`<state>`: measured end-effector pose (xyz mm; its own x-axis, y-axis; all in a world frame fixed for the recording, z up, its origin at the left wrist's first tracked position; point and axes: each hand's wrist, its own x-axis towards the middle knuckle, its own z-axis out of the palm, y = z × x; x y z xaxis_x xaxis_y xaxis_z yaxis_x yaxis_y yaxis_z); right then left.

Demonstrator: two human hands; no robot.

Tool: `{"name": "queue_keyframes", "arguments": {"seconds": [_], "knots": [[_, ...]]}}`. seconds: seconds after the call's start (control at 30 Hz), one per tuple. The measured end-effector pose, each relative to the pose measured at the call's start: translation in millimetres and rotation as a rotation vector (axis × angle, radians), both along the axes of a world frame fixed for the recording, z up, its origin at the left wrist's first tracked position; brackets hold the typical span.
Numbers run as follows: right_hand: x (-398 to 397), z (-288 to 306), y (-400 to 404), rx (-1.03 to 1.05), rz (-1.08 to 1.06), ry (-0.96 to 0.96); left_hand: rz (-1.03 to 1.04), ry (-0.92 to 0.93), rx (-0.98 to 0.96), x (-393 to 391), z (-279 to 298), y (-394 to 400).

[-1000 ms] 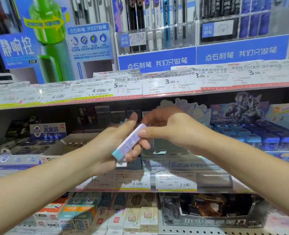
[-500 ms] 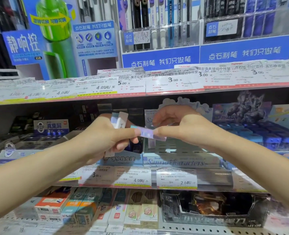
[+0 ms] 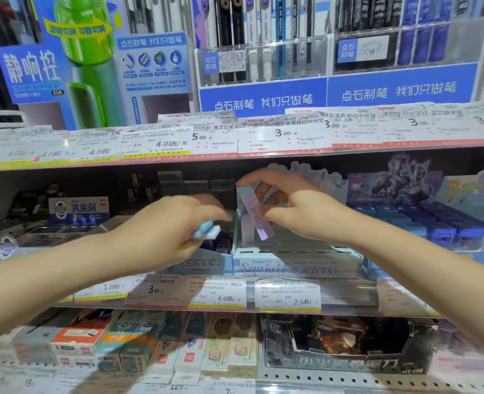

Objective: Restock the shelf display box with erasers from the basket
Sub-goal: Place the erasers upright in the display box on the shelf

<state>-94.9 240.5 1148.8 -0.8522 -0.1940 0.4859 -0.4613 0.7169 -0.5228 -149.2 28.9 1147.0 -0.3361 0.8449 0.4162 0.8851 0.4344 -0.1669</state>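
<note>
Since half a second ago the right hand (image 3: 300, 211) has taken the lilac eraser (image 3: 256, 216) clear of the left hand (image 3: 172, 231) and tilts it, pinched, over the display box (image 3: 292, 264), at its back-left corner. Left grip is clenched on blue-and-white erasers (image 3: 206, 231), just left of the box; motion blur hides how many. I can't see the basket.

display box (image 3: 297, 267) open-topped, slots free; upper shelf (image 3: 235, 155) overhangs

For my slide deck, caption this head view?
Right hand lowers a lilac eraser into the display box; left hand holds spares.
</note>
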Motion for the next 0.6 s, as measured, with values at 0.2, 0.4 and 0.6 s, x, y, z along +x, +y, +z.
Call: {"name": "queue_keyframes", "arguments": {"seconds": [0.2, 0.4, 0.6], "knots": [[-11.6, -13.8, -2.5, -0.092, -0.062, 0.120, 0.089, 0.151, -0.305, 4.8, -2.5, 3.0], [-15.9, -24.2, -3.8, -0.073, -0.070, 0.131, 0.230, -0.014, -0.412, 7.9, -8.5, 6.3], [-21.2, -31.5, -4.7, -0.032, -0.072, 0.121, 0.228, -0.026, -0.433, 8.7, -7.0, 10.1]]}}
